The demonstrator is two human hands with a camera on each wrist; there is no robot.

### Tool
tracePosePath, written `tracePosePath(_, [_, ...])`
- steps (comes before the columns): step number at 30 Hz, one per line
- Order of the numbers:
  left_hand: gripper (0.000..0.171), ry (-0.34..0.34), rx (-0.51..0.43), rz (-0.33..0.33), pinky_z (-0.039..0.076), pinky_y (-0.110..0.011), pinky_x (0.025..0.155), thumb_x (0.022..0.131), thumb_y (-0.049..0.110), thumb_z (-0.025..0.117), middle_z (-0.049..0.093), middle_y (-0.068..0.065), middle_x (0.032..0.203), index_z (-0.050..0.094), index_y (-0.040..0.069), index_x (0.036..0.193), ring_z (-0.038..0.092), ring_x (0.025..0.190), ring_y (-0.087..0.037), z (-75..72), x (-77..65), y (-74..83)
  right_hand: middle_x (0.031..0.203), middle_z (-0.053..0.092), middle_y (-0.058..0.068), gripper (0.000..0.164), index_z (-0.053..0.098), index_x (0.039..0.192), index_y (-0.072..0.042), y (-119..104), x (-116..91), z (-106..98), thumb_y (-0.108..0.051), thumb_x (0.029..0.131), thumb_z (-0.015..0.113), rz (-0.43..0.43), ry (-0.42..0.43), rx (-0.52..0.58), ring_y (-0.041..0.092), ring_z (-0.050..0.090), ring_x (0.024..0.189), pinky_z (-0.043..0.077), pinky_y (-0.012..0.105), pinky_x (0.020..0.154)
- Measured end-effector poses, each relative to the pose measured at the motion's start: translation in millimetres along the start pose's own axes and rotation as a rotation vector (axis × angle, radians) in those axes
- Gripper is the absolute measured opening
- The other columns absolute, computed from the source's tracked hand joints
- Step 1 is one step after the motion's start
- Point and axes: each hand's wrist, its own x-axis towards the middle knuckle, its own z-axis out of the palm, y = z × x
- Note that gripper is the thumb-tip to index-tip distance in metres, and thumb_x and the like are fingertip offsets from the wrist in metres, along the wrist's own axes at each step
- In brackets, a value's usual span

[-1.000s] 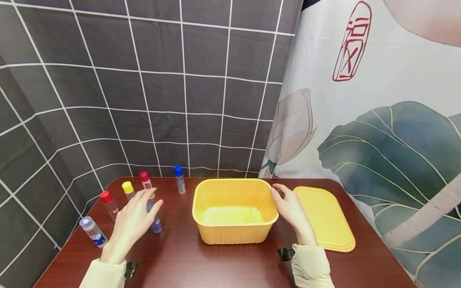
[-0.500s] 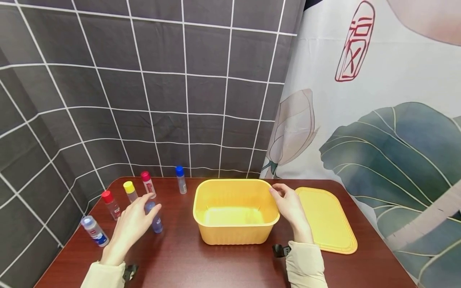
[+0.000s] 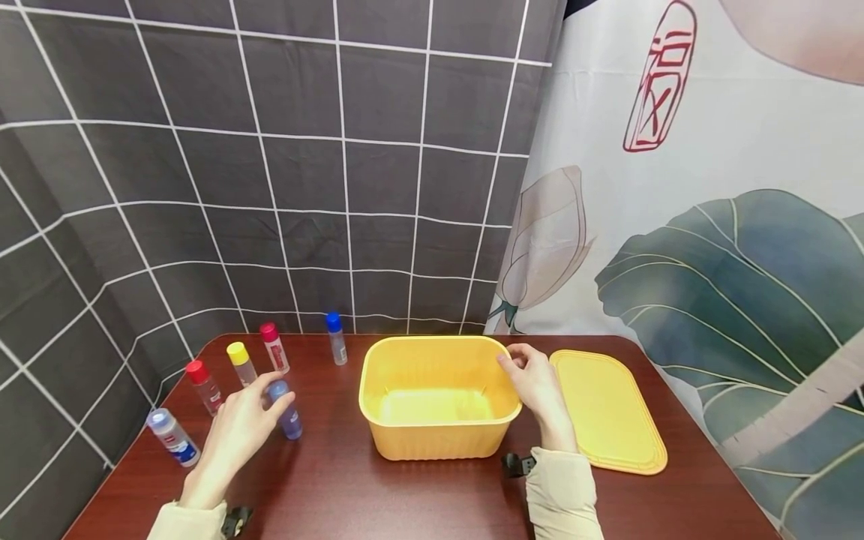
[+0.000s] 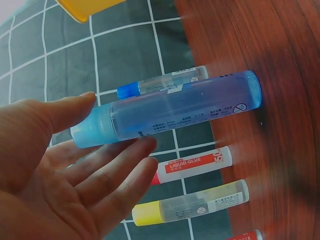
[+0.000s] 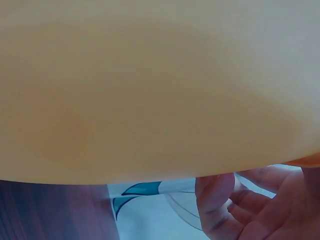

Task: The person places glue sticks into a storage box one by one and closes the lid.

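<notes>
In the head view my left hand [image 3: 239, 420] reaches around the light blue cap of a blue glue bottle [image 3: 290, 421] standing upright on the table. The left wrist view puts the thumb right at the cap of that glue bottle [image 4: 185, 107], with the loosely bent fingers spread along its other side. At the right end of an open yellow plastic box [image 3: 439, 442], my right hand [image 3: 540, 382] holds the rim, thumb over the inside. The box wall [image 5: 150, 100] fills most of the right wrist view, and the curled fingers [image 5: 215, 200] show just past its edge.
Several more glue bottles stand at the left: a clear one [image 3: 174, 439], a red-capped one [image 3: 205, 386], a yellow-capped one [image 3: 243, 364] and a crimson-capped one [image 3: 274, 349]. A blue-capped bottle [image 3: 337, 341] stands further back. The yellow lid [image 3: 610, 412] lies right of the box.
My left hand has lowered toward the blue glue bottle, its fingers now around the cap. My right hand has shifted slightly left at the box rim.
</notes>
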Motion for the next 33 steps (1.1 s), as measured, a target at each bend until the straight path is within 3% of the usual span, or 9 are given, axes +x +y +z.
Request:
tracePosePath(5, [0.052, 0.019, 0.006, 0.024, 0.055, -0.051, 0.07, 0.091, 0.035, 0.07, 0.068, -0.024, 0.101, 0.058, 0.0, 0.128, 0.067, 0.085, -0.038, -1.6, -1.3, -1.8, 0.086, 0.06, 0.011, 0.03, 0.066, 0.115, -0.002, 2, 0, 0, -0.023, 0.094, 0.066, 0.006, -0.002, 0.011, 0.024, 0.055, 0.076, 0.046, 0.029, 0.062])
tracePosePath(9, [0.05, 0.018, 0.004, 0.031, 0.054, -0.055, 0.073, 0.09, 0.033, 0.07, 0.069, -0.025, 0.099, 0.06, -0.003, 0.123, 0.067, 0.088, -0.042, -4.1, -1.9, -1.4, 0.088, 0.06, 0.011, 0.029, 0.065, 0.115, -0.001, 1, 1, 0, -0.021, 0.094, 0.065, 0.016, -0.014, 0.038, 0.024, 0.055, 0.078, 0.047, 0.028, 0.064])
tracePosePath(19, [0.042, 0.02, 0.014, 0.047, 0.055, -0.051, 0.071, 0.089, 0.027, 0.073, 0.07, -0.02, 0.094, 0.063, -0.003, 0.117, 0.067, 0.081, -0.036, -5.9, -1.3, 1.4, 0.087, 0.061, 0.011, 0.027, 0.066, 0.113, 0.001, 1, 1, -1, -0.018, 0.094, 0.065, 0.018, -0.019, 0.055, 0.025, 0.056, 0.077, 0.047, 0.029, 0.064])
tracePosePath(33, [0.046, -0.02, 0.028, 0.063, 0.056, -0.046, 0.066, 0.089, 0.026, 0.073, 0.069, -0.017, 0.09, 0.06, -0.005, 0.119, 0.064, 0.073, -0.028, -15.3, 1.8, 8.9, 0.084, 0.061, 0.01, 0.024, 0.067, 0.109, -0.001, 1, 0, 0, -0.019, 0.094, 0.065, 0.02, 0.01, 0.04, 0.024, 0.055, 0.076, 0.046, 0.029, 0.063])
